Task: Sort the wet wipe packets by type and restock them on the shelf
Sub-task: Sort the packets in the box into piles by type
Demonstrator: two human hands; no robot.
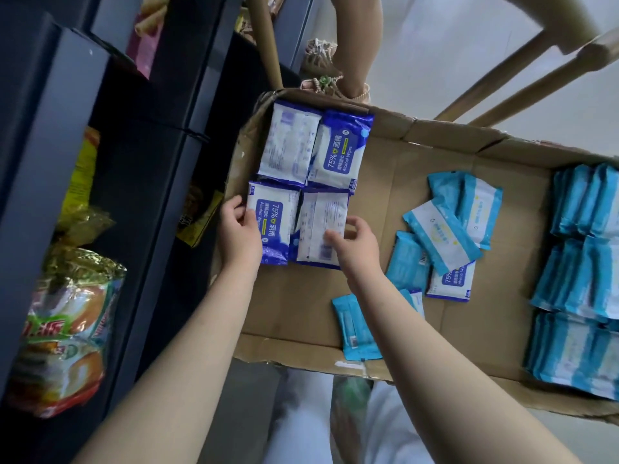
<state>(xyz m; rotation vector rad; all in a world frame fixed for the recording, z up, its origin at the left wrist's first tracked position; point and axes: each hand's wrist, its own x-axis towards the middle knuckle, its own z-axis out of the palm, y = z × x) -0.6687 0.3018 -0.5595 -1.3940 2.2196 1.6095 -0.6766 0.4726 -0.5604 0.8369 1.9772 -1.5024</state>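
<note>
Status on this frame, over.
Left hand holds front-left alcohol packet; right hand grips face-down packet beside it. Stray alcohol packet sits among loose light-blue packets. Nothing blocking.

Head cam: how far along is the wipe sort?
Done: four alcohol packs grouped at the left end of the box; light-blue stacks lined up at its right end. In hand: left hand grips the near-left pack, right hand the near-right pack. Left: the loose pile mid-box, including one stray alcohol pack; no wipes visible on the shelf yet.

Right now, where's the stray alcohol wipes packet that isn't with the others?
Head view: the stray alcohol packet lies in the cardboard box, right of the right hand, partly under a loose light-blue packet.
</note>
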